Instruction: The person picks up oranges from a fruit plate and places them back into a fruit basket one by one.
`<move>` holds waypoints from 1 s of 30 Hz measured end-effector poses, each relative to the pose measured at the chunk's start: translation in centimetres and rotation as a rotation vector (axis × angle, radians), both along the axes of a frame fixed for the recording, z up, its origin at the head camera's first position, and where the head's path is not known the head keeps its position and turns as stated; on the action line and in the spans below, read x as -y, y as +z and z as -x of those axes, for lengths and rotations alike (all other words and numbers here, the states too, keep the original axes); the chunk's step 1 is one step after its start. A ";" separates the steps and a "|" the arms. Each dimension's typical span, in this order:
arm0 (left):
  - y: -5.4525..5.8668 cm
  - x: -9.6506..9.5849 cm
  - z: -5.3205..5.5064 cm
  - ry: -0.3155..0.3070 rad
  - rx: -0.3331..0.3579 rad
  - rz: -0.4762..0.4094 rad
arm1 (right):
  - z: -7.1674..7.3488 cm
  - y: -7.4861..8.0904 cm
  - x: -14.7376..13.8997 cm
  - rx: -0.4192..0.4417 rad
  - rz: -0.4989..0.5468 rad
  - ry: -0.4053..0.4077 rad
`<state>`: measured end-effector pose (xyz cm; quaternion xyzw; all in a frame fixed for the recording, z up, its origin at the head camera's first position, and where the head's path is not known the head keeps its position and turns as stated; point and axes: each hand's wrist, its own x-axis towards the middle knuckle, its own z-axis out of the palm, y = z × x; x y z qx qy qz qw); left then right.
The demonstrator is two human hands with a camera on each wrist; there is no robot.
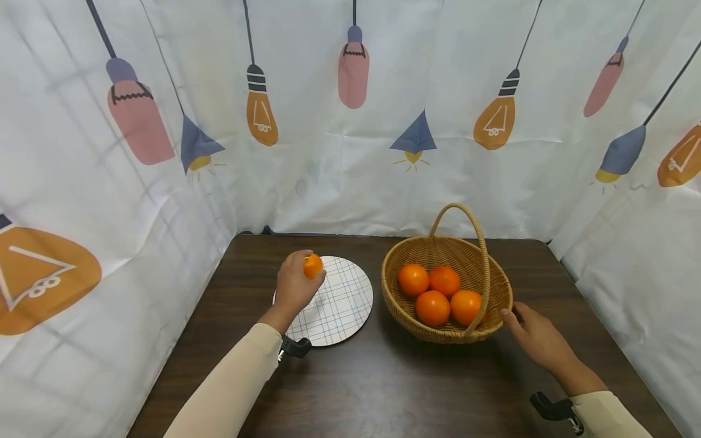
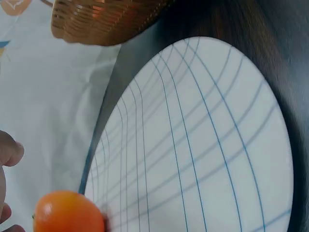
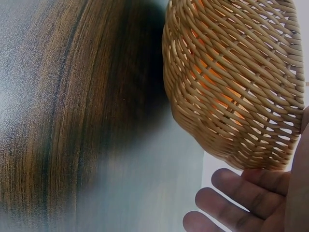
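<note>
Over the far left part of a round white plate with a blue grid [image 1: 342, 304], my left hand [image 1: 294, 285] holds a small orange [image 1: 313, 266] between thumb and fingers. The left wrist view shows this orange [image 2: 67, 212] at the plate's far edge. My right hand [image 1: 539, 340] is at the right side of a wicker basket [image 1: 432, 333], pinching its rim with thumb and index finger. The other fingers [image 3: 227, 208] extend loosely below the basket wall in the right wrist view. Several oranges [image 1: 432, 308] lie inside the basket.
A tall arched handle [image 1: 484, 267] rises over the basket's right part. Plate and basket stand side by side on a dark wooden table [image 1: 350, 389]. Behind and beside the table hangs a white curtain [image 1: 339, 182] printed with lamps.
</note>
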<state>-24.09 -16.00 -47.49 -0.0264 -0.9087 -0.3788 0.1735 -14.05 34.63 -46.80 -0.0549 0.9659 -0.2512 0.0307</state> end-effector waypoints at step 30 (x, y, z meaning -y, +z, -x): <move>-2.0 2.5 1.8 0.076 0.328 -0.146 | 0.2 -0.2 0.0 0.003 -0.017 -0.005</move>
